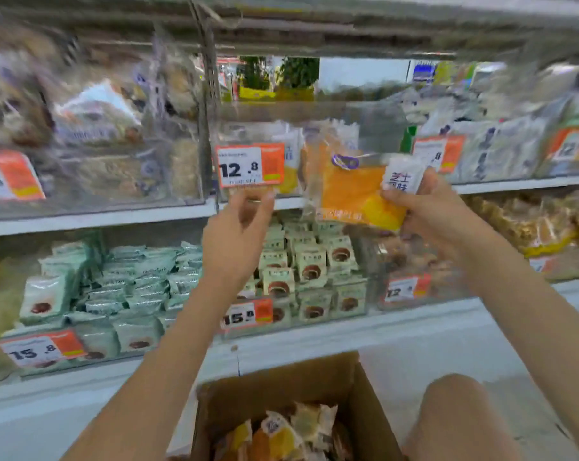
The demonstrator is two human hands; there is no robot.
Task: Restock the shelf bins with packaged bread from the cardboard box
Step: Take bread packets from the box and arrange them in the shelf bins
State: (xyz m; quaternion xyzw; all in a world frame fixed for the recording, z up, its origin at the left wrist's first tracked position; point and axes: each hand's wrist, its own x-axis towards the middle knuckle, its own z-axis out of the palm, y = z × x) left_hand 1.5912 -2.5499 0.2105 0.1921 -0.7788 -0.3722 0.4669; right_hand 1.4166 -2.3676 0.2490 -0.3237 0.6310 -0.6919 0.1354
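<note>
My right hand [424, 214] grips an orange and yellow bread packet [354, 191] by its right end, held up in front of a clear shelf bin [314, 111] with a 12.8 price tag [249, 165]. My left hand [238, 227] is raised just below that tag with fingers loosely curled and nothing in it. The open cardboard box [281, 387] stands below between my arms, with several more orange and yellow packets [281, 434] inside.
Clear bins of packaged bread line the upper shelf left and right. The lower shelf holds pale green packets [121, 287] and cream packets [301, 261] behind 15.8 tags. My knee [454, 420] is right of the box. The view is motion-blurred.
</note>
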